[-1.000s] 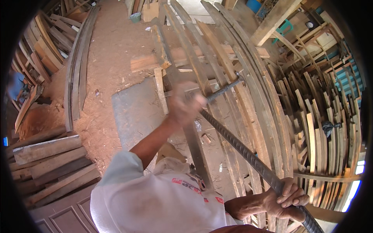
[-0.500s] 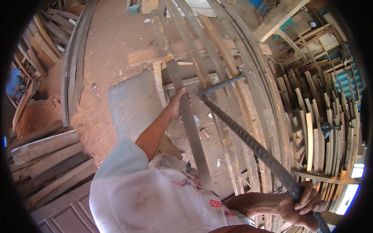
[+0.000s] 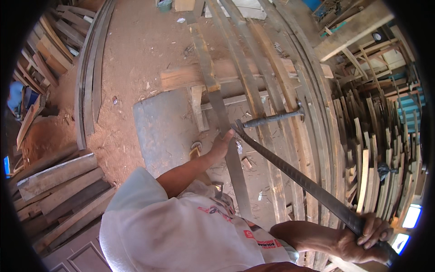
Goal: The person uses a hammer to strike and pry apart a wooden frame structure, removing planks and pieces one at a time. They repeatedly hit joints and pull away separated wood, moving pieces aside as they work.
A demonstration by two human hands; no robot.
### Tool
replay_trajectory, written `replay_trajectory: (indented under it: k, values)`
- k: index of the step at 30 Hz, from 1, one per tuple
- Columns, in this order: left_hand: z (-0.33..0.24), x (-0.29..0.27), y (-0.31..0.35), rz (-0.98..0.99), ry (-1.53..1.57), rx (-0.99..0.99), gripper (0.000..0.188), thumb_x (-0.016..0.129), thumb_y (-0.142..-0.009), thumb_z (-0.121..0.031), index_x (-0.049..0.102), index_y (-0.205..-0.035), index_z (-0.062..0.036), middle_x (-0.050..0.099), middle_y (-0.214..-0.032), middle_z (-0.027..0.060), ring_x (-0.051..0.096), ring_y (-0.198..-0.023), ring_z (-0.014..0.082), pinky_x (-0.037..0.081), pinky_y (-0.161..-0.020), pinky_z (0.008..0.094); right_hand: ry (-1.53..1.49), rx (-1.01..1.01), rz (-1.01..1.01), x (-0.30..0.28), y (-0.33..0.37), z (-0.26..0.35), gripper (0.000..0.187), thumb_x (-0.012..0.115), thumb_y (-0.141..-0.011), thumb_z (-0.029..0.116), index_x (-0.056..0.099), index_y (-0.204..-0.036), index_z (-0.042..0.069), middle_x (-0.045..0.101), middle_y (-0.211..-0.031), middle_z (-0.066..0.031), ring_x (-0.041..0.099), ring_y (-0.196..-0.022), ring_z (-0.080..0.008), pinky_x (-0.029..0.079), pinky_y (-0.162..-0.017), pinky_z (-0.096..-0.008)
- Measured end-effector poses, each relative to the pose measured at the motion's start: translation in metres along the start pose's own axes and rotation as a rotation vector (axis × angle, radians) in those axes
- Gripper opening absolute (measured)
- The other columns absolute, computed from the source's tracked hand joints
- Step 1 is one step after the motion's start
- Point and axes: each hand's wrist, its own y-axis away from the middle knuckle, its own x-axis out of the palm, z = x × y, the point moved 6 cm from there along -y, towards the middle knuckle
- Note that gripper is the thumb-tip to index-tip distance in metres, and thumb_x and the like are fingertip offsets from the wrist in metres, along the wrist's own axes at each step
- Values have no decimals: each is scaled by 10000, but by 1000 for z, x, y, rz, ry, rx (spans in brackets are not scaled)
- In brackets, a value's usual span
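My right hand (image 3: pixel 362 242) is wrapped round the lower end of a long, dark ribbed pry bar (image 3: pixel 294 170). The bar slants up and left across the planks, and its forked tip is beside the fingers of my left hand (image 3: pixel 221 145). That hand grips the edge of a narrow wooden plank (image 3: pixel 235 174) running away from me; some of its fingers are hidden. A claw hammer (image 3: pixel 274 119) with a dark handle rests across neighbouring planks (image 3: pixel 253 102), just beyond the bar's tip.
A wide crossways board (image 3: pixel 179 78) supports the planks. Scattered nails lie on a grey sheet (image 3: pixel 158 122) below. Stacked timber (image 3: pixel 59 181) sits at left, long boards (image 3: pixel 88 68) lie farther off, and upright offcuts (image 3: pixel 376 154) crowd the right. A sandalled foot (image 3: pixel 195 149) shows beside the plank.
The view has shifted, so the scene sits lower and further right. My left hand has come slightly nearer along the plank. The bar's forked end shows more plainly; my right hand keeps its grip.
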Motion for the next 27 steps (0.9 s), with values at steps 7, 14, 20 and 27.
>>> replay_trajectory:
  k: [7,14,20,27]
  values:
    - [24,-3,-6,48,41,-35,561,541,-1030,-502,562,-1257,11,631,-1062,88,587,-991,176,478,-890,348,-174,-11,149,23,-64,-3,435,705,-875,454,476,-606,199,446,-529,41,388,-420,-103,298,-436,-254]
    - [-19,4,16,87,-97,26,552,538,-1037,-462,515,-1279,34,629,-1141,137,576,-1076,227,450,-967,392,-131,-16,178,80,-87,-41,424,715,-887,415,468,-632,183,441,-539,39,383,-417,-97,329,-423,-255]
    - [-22,5,9,125,-96,55,508,540,-1023,-410,505,-1266,35,621,-1090,151,580,-1027,228,460,-934,388,-170,-12,194,109,-92,-83,417,725,-898,383,460,-655,170,438,-548,37,380,-415,-92,355,-412,-255]
    - [11,14,-3,207,39,122,479,582,-1014,-412,506,-1208,19,592,-1029,140,564,-969,225,470,-870,405,-214,-23,222,161,-101,-140,411,735,-910,345,452,-682,154,433,-559,36,375,-413,-86,385,-398,-256]
